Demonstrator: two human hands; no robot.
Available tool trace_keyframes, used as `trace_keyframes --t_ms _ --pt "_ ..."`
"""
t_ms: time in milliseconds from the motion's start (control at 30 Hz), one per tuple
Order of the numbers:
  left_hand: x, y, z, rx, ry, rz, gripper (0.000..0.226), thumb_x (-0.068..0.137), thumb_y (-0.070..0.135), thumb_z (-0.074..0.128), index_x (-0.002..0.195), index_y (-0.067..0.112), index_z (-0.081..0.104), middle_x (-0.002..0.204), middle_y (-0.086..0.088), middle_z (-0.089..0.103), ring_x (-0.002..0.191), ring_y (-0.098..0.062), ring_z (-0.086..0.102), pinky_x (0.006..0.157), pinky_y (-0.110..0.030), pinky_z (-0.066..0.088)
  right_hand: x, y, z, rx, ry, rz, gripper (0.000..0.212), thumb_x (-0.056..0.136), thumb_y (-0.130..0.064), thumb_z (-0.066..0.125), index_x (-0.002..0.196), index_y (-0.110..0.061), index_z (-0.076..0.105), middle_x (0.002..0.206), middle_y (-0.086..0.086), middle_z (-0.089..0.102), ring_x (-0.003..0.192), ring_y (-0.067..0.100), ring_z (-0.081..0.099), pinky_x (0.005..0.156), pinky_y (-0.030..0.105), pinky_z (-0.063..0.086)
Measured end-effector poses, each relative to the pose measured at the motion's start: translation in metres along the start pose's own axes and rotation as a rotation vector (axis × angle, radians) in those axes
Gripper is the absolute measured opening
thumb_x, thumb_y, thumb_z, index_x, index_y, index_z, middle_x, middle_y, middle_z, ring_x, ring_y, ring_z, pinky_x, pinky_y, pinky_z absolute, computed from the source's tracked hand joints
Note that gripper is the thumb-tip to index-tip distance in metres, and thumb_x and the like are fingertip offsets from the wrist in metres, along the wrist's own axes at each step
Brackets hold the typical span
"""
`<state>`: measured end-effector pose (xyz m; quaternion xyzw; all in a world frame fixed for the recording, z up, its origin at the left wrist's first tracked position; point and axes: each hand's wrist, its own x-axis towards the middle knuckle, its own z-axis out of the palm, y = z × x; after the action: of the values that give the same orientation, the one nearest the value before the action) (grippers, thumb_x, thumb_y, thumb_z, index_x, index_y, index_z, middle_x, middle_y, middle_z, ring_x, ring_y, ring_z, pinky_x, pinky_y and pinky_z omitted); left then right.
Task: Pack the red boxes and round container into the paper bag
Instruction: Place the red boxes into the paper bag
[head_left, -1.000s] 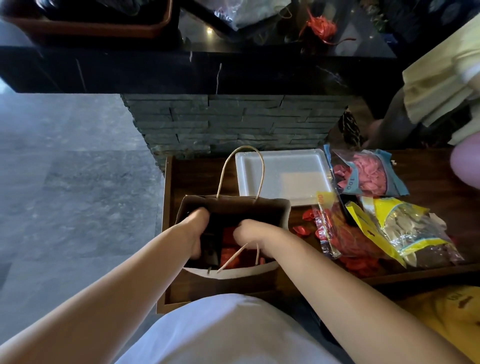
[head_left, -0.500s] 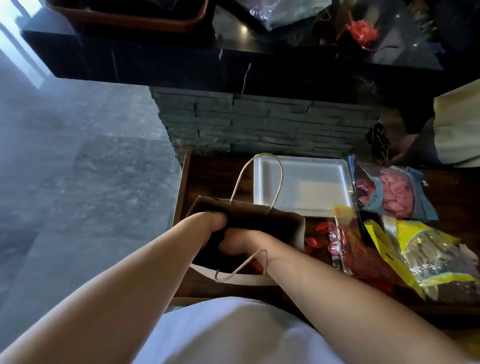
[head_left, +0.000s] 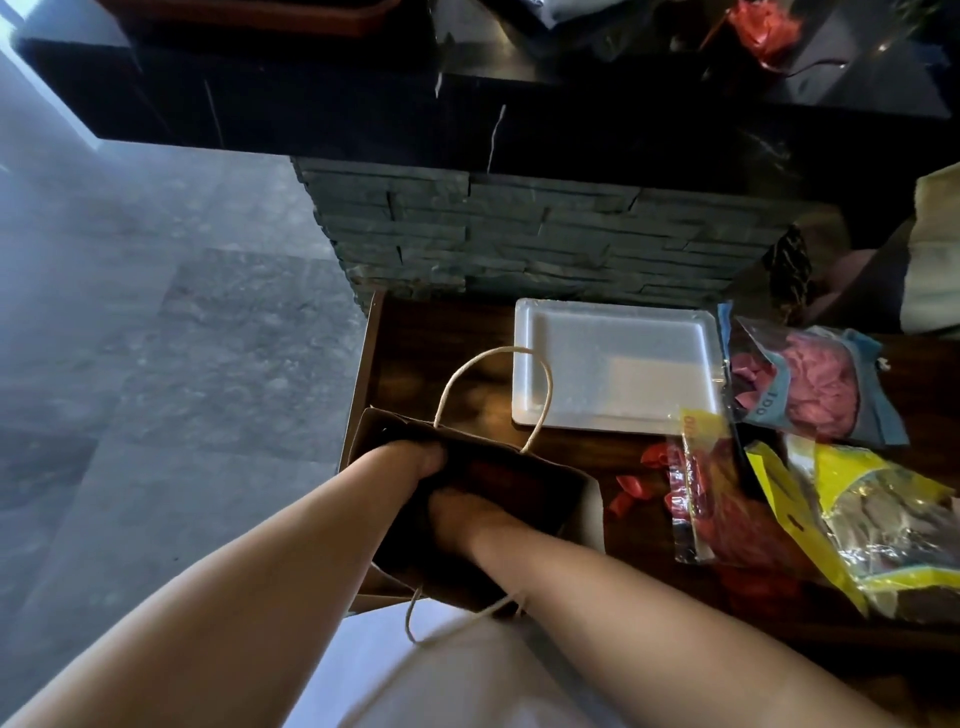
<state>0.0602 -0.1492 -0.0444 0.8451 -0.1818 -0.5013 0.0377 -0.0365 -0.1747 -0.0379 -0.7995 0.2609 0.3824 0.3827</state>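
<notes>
Both my hands are down inside the brown paper bag with twisted cord handles (head_left: 587, 512), which stands at the near left corner of the dark wooden tabletop (head_left: 441, 338). My left hand (head_left: 415, 460) goes in over the bag's left edge, knuckles showing at the rim; my right hand (head_left: 467, 512) is deeper, toward the middle. The fingers of both are lost in the dark interior, so I can't tell how far they're spread or what they hold. A red patch (head_left: 485, 473) shows inside just beyond my hands, probably one of the red boxes; its long axis seems to run along the bag's width, but that's a guess. Round container not visible; could be in the bag under my hands, can't confirm. Next move turns on what's straight below and slightly ahead of my fingers; the right is nearer the middle of it. Outside the bag: white foam tray (head_left: 613, 364) behind it, clear packets of pink, red and yellow-labelled stuff (head_left: 810, 395) to the right, not task items. Bag bottom entirely hidden.
</notes>
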Motion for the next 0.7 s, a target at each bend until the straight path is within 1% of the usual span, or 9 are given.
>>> trace_keyframes --t_ms 100,200,267,367,467,533,600,667,700 --pt "-0.042 0.017 -0.007 0.314 0.014 0.188 0.04 0.103 0.019 0.033 0.136 0.004 0.051 0.141 -0.017 0.052 0.129 -0.029 0.049 0.107 -0.032 0.034 -0.003 0.008 0.005 0.001 0.027 0.013 0.035 0.098 -0.018 0.046 0.128 -0.005 0.058 0.131 0.018 0.059 0.122 0.036 0.055 0.095 0.041 0.045" --pt "-0.089 -0.001 -0.007 0.519 0.111 0.351 0.034 0.093 0.023 0.038 0.111 0.016 0.066 0.114 -0.009 0.068 0.102 -0.025 0.064 0.082 -0.028 0.05 0.004 0.011 0.005 0.058 0.044 0.028 0.037 0.101 -0.02 0.043 0.136 -0.009 0.051 0.138 0.016 0.055 0.129 0.034 0.049 0.104 0.042 0.039" --pt "-0.122 -0.025 -0.007 0.563 0.195 0.468 0.035 0.088 0.035 0.035 0.094 0.019 0.067 0.095 -0.002 0.071 0.086 -0.024 0.067 0.077 -0.033 0.055 0.005 0.007 0.004 0.115 0.019 0.035 0.039 0.103 -0.021 0.037 0.139 -0.011 0.047 0.143 0.016 0.049 0.133 0.033 0.045 0.112 0.041 0.033" --pt "-0.15 -0.057 -0.007 0.651 0.234 0.65 0.063 0.09 0.066 0.018 0.081 0.021 0.061 0.08 0.006 0.068 0.081 -0.019 0.064 0.087 -0.029 0.042 0.009 0.005 0.003 0.084 0.053 0.023 0.039 0.1 -0.025 0.043 0.134 -0.01 0.053 0.136 0.017 0.054 0.126 0.033 0.051 0.103 0.042 0.039" --pt "-0.157 -0.072 -0.004 0.728 0.266 0.719 0.079 0.08 0.085 0.004 0.08 0.027 0.058 0.081 0.009 0.068 0.086 -0.014 0.062 0.101 -0.023 0.023 0.013 0.008 0.003 0.155 0.119 0.043 0.042 0.1 -0.031 0.041 0.139 -0.014 0.048 0.144 0.013 0.047 0.133 0.028 0.044 0.112 0.038 0.031" --pt "-0.158 -0.077 -0.002 0.757 0.271 0.742 0.082 0.079 0.087 0.002 0.084 0.028 0.06 0.08 0.009 0.067 0.087 -0.015 0.063 0.107 -0.026 0.012 0.014 0.008 0.0 0.185 0.154 0.021 0.043 0.098 -0.031 0.045 0.139 -0.017 0.046 0.145 0.012 0.046 0.134 0.026 0.043 0.114 0.036 0.029" --pt "-0.159 -0.081 0.0 0.766 0.29 0.761 0.082 0.081 0.085 0.003 0.087 0.029 0.062 0.079 0.009 0.066 0.087 -0.016 0.063 0.116 -0.036 0.004 0.013 0.011 -0.001 0.217 0.164 0.02 0.044 0.096 -0.026 0.049 0.139 -0.017 0.047 0.141 0.014 0.05 0.129 0.029 0.047 0.111 0.038 0.035" --pt "-0.162 -0.083 0.004 0.741 0.333 0.768 0.077 0.086 0.079 0.002 0.094 0.033 0.062 0.083 0.012 0.066 0.091 -0.011 0.063 0.12 -0.046 -0.006 0.012 0.013 -0.001 0.31 0.168 0.043 0.038 0.097 -0.022 0.047 0.134 -0.015 0.049 0.13 0.018 0.057 0.112 0.032 0.059 0.098 0.043 0.049" --pt "-0.164 -0.084 0.006 0.717 0.373 0.777 0.07 0.092 0.071 0.003 0.093 0.035 0.062 0.081 0.013 0.066 0.09 -0.009 0.063 0.12 -0.049 -0.007 0.01 0.013 -0.001 0.37 0.147 0.066 0.035 0.098 -0.021 0.046 0.132 -0.015 0.05 0.122 0.021 0.06 0.097 0.033 0.065 0.085 0.043 0.055"
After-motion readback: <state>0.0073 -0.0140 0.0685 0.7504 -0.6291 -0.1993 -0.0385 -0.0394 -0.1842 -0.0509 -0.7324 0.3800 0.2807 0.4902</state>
